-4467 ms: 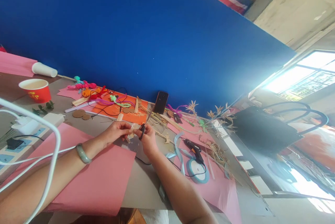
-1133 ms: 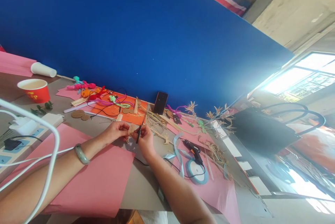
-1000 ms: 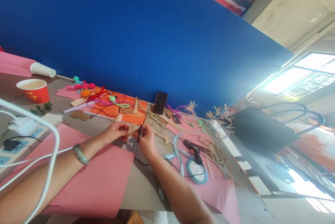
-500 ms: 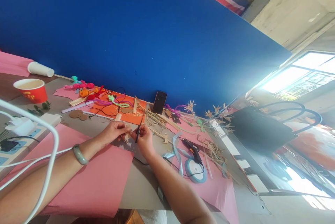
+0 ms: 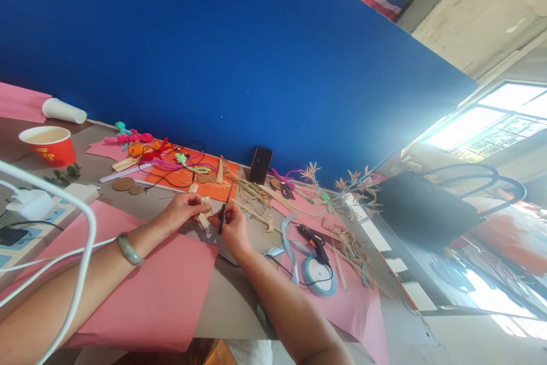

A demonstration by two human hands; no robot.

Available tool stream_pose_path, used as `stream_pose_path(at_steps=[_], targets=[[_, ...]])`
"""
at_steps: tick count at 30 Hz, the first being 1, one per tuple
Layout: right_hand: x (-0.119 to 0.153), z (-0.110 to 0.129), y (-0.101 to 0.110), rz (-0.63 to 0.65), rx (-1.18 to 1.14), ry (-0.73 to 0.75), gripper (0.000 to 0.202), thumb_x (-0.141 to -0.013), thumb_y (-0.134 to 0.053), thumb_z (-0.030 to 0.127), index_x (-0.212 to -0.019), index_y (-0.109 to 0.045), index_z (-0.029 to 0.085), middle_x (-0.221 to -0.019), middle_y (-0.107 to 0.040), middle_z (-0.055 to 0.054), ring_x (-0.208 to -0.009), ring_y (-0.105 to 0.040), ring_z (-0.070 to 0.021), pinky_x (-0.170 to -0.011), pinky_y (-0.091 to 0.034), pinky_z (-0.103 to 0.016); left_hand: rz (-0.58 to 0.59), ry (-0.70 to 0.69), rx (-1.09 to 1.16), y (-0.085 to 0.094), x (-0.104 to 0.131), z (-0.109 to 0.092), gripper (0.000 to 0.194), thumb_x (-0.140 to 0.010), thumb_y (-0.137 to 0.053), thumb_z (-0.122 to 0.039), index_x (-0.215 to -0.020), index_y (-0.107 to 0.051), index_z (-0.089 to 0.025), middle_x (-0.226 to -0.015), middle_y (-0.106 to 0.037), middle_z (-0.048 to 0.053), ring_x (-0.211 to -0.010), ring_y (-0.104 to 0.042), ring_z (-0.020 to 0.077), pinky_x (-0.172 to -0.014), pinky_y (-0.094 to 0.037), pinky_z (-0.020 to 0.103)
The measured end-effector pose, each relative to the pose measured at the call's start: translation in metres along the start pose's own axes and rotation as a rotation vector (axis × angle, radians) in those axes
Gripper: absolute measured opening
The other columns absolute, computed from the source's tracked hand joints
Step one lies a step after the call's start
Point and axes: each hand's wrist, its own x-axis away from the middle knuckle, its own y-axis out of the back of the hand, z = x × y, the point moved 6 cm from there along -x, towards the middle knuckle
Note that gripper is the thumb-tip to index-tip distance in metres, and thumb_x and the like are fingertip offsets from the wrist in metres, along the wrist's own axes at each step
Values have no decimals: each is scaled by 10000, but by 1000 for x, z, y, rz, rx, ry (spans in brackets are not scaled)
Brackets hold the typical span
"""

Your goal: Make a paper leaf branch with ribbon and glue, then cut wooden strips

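My left hand point(image 5: 187, 211), with a green bangle point(image 5: 129, 249) on its wrist, pinches a small pale, straw-like piece point(image 5: 205, 217) over the table. Close beside it on the right, my right hand point(image 5: 233, 225) is closed around dark scissors point(image 5: 223, 217), their blades pointing up and away. A pink sheet point(image 5: 158, 291) lies under my left forearm. Beyond the hands is an orange sheet point(image 5: 222, 185) with pale scraps on it. Dried straw strands point(image 5: 252, 197) spread just past my right hand.
A black phone point(image 5: 260, 165) leans against the blue panel point(image 5: 239, 57). To the right lie a glue gun point(image 5: 314, 240) and a light-blue ribbon roll point(image 5: 319, 275). At left are a red cup point(image 5: 53, 148), a power strip point(image 5: 79, 197) and a white cable point(image 5: 88, 240) crossing the foreground.
The hands have moved slightly apart, and more of the pale piece in my left hand shows. My right hand still holds the scissors, a little further left.
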Motion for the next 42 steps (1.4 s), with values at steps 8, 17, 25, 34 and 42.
stream_pose_path(at_steps=[8, 17, 25, 34, 42], targets=[[2, -2, 2, -18, 36, 4, 398, -541, -789, 309, -697, -434, 217, -563, -553, 75, -425, -439, -70, -417, -345, -197, 120, -29, -7, -7, 2, -4, 324, -636, -725, -409, -645, -538, -144, -469, -439, -66, -402, -344, 47, -400, -244, 184], [1, 0, 4, -43, 17, 7, 395, -543, -791, 306, -694, -440, 206, -553, -522, 85, -461, -438, -67, -449, -334, -189, 73, -33, -9, -4, 3, -1, 356, -715, -659, -482, -682, -552, -145, -454, -415, -70, -374, -304, 44, -376, -196, 186], [-2, -2, 5, -48, -7, 18, 436, -515, -816, 306, -684, -427, 204, -554, -503, 92, -447, -390, -51, -431, -281, -182, 146, -37, -56, -11, 4, 2, 347, -680, -693, -468, -666, -595, -135, -472, -462, -49, -408, -383, 62, -385, -267, 184], [-2, 0, 7, -49, 27, 48, 371, -571, -776, 303, -685, -436, 205, -549, -476, 91, -470, -379, -63, -461, -289, -195, 25, 34, 66, -4, 3, -2, 350, -580, -763, -427, -669, -624, -119, -472, -502, -36, -416, -420, 65, -391, -294, 179], [-6, 11, 12, -79, 53, 88, 354, -587, -763, 312, -678, -440, 198, -568, -454, 86, -477, -354, -57, -463, -282, -193, 114, -1, 121, -13, 5, -1, 348, -639, -714, -460, -650, -608, -129, -532, -542, -11, -495, -500, 89, -443, -343, 186]])
